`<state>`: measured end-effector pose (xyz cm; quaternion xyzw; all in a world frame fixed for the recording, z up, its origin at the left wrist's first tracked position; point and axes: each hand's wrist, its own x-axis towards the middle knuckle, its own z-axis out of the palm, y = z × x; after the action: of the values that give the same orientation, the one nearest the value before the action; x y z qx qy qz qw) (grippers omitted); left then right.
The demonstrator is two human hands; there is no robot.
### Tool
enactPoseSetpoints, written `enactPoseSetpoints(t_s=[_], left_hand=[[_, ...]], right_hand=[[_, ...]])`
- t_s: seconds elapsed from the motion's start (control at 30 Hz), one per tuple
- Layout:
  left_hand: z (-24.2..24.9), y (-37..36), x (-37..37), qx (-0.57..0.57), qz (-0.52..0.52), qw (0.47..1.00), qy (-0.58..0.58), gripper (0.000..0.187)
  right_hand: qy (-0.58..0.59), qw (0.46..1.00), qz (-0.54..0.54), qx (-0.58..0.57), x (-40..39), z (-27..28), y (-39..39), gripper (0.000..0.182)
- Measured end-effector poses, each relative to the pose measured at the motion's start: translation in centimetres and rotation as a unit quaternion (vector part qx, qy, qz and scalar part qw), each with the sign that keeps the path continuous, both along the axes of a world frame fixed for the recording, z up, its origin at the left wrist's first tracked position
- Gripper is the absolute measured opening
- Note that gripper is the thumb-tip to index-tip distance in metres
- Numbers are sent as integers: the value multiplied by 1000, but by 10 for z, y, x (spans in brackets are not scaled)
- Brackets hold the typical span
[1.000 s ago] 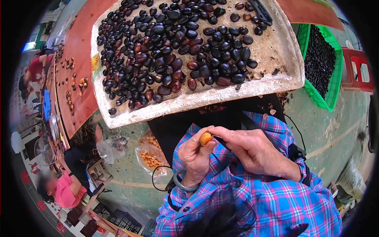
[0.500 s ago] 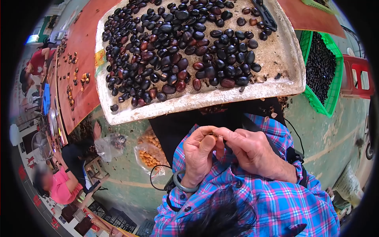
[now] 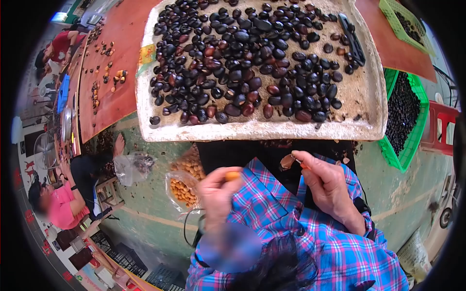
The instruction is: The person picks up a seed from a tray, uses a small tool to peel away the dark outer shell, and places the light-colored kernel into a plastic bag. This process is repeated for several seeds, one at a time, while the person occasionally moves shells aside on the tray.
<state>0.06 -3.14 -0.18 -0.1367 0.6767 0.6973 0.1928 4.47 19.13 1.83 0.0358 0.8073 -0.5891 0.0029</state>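
Note:
My left hand (image 3: 217, 194), smeared by motion, is closed on a peeled orange-yellow nut kernel (image 3: 232, 175) near its fingertips. It is beside the clear plastic bag of similar kernels (image 3: 182, 190). To the right, my right hand (image 3: 327, 184) pinches a small object with an orange part (image 3: 304, 166), mostly hidden by the fingers; its kind cannot be made out. Just left of those fingertips a brown piece of shell (image 3: 287, 161) shows against the black cloth (image 3: 228, 157) over the lap. Ahead of both hands is the whitish tray (image 3: 262, 132), spread with dark, glossy nuts (image 3: 235, 75).
A black-handled tool (image 3: 352, 41) lies in the tray's right side. At the right are a green basket of dark nuts (image 3: 418, 121) and a red stool (image 3: 441, 128). Another clear bag (image 3: 127, 170) lies on the floor, left. A person in pink (image 3: 68, 206) sits beyond it.
My hands, together before, are now apart. The left has moved left and down with the kernel, the right to the right. The view has shifted, so the tray appears further right and higher.

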Motion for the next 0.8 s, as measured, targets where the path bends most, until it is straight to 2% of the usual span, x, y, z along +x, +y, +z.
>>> enactPoseSetpoints(t_s=[0.03,0.07,0.1,0.13,0.17,0.2,0.23,0.27,0.3,0.33,0.37,0.43,0.5,0.53,0.57,0.63,0.7,0.8], left_hand=[[-10,-27,-3,-14,51,999,6,19],[-19,-51,-3,-55,120,991,8,21],[-40,-83,0,-90,152,984,38,22],[-56,-111,1,-125,194,973,30,19],[-77,-142,6,-124,194,973,33,19],[-101,-174,11,-192,230,954,-30,20],[-124,-202,18,-258,265,924,-93,21],[-149,-227,27,-259,266,924,-92,21],[-175,-249,34,-420,221,880,-22,23],[-164,-233,25,-567,166,806,48,24],[-150,-221,15,-553,182,807,101,24],[-66,-142,-27,-525,203,801,205,23],[-26,-79,-54,-425,160,855,252,20],[-13,-49,-64,-432,62,839,324,20],[-4,-22,-73,-434,-38,810,393,19],[3,23,-90,-375,-158,790,459,23],[7,58,-100,-395,-240,744,483,25],[-3,87,-102,-422,-288,734,448,23]], right_hand=[[36,998,11,50,0,-4,0,38],[-4,993,35,115,1,-3,3,36],[-3,992,34,118,1,-3,2,36],[-37,985,33,167,1,-3,1,34],[-70,973,34,215,1,-3,1,31],[-88,971,43,217,0,-1,1,23],[-85,972,43,216,0,-1,1,23],[-89,972,56,208,1,-1,3,20],[-92,973,68,202,1,-1,4,18],[-90,973,66,203,1,0,4,18],[-88,978,47,184,0,1,4,17],[-90,981,31,168,0,3,4,16],[-72,988,55,128,-2,1,3,16],[-62,989,58,117,-1,-1,2,16],[-59,990,57,117,-1,0,2,16],[-47,991,39,118,2,1,5,16],[-50,991,34,119,3,1,9,16],[-51,992,31,113,5,0,13,18]])
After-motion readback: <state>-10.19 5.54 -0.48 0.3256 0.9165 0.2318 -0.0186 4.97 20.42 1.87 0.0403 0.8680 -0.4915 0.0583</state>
